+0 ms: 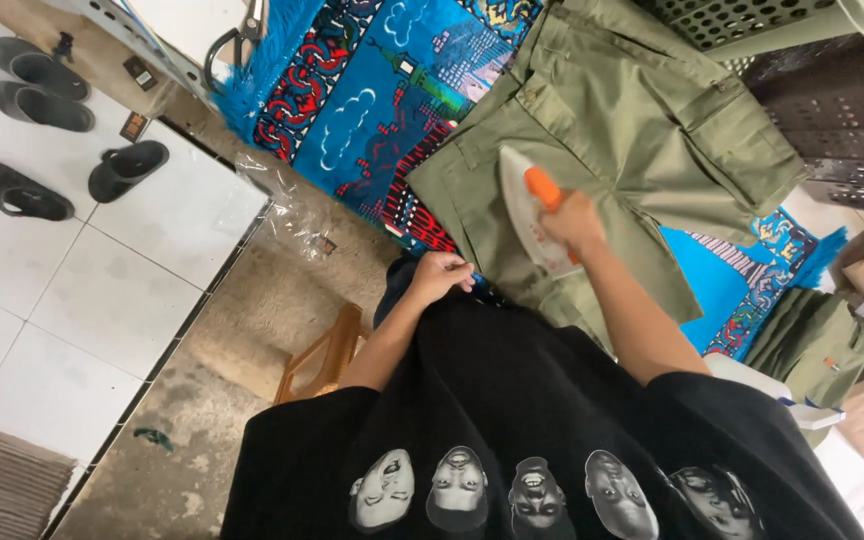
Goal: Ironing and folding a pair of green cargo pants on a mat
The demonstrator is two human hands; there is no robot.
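The right hand (574,222), arm stretched forward, wraps the iron (527,205) handle atop green trousers (632,120), while the left hand (439,275), fingers curled, pinches their hem.

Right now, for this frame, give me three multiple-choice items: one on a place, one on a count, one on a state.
1. Where does the iron rest?
A. on the olive trousers
B. on the tiled floor
C. in the basket

2. How many dark sandals lie on the white floor tiles?
A. two
B. four
C. six

3. What is the right hand doing?
A. hanging free
B. gripping the iron's orange handle
C. folding a shirt

Answers: 1 A, the soleplate lies on the olive cloth. 2 B, four show at upper left. 3 B, the fingers close round the handle, while the left hand pinches the cloth's near edge.
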